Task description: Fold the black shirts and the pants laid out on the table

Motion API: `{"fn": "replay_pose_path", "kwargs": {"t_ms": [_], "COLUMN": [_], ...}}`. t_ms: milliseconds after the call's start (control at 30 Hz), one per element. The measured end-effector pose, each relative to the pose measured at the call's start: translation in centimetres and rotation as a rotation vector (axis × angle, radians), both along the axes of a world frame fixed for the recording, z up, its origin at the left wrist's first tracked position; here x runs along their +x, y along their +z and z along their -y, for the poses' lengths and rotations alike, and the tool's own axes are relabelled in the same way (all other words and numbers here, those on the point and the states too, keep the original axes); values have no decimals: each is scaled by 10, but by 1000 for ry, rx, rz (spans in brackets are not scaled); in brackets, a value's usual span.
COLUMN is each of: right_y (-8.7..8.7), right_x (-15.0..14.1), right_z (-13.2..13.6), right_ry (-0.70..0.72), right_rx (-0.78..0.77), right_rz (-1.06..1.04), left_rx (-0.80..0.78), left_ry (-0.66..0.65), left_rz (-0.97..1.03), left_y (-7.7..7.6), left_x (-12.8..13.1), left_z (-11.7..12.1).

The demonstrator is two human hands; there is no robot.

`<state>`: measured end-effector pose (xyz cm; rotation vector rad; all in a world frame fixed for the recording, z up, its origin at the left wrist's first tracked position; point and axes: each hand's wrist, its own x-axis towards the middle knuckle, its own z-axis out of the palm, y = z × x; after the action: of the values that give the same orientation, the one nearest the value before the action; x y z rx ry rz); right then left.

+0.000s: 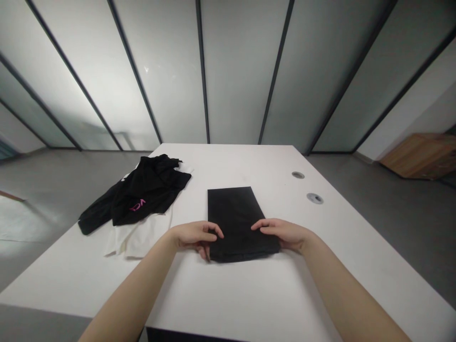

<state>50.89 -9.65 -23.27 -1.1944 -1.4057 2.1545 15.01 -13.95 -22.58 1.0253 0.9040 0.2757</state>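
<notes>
Both sides of the folded black cloth [235,211] are covered: the left hand [195,237] has one edge, the right hand [285,232] the other, each in a narrow grip with some fingers on top and others partly hidden! It lies on the white table [249,299], right before the wearer, and over to the left, a rumpled black garment [153,187] overlaps white cloth [147,235]

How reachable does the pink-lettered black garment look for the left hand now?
Likely yes: only white cloth and tabletop lie between the left hand and garment, though it may need to leave the flat black item.
</notes>
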Motion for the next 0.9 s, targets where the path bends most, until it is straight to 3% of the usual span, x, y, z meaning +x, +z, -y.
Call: {"fn": "replay_pose_path", "kwargs": {"t_ms": [67, 200, 267, 367, 500, 533, 567, 667, 700, 767, 900], "right_y": [-2, -5, -5, -2, -4, -6, -8, -15, -17, -20, -19], "right_x": [1, -10, -15, -18, -14, -13, -12, -12, -13, -14, -14], "right_z": [-1, -8, -10, -9, -8, -10, -12, -20, -21, -24, -22], "right_ry": [-20, -419, -544, -548, -515, -535, -576, -776, -832, -888, -855], "right_rx": [29, 114, 106, 84, 164, 199, 244, 413, 443, 430, 329], "right_rz": [29, -2, -74, -78, 121, 156, 178, 177, 159, 107, 32], "left_rx": [63, 257, 272, 188, 36, 103, 233, 832, 1009, 1227, 1268], "left_ry": [12, 365, 442, 280, -277, -310, -251, 199, 282, 239, -13], "left_rz": [-15, 0, -11, -26, 33, 39, 30, -187, -331, -639, -955], "left_y": [-2, -9, -11, -9, 3, 6, 9, 10, 9, 6, 10], "left_x": [1, 12, 16, 16, 13, 14, 16, 21, 23, 24, 26], "left_z": [-1, -10, -11, -4, 9, 11, 11, 7, 5, 4, 10]}}
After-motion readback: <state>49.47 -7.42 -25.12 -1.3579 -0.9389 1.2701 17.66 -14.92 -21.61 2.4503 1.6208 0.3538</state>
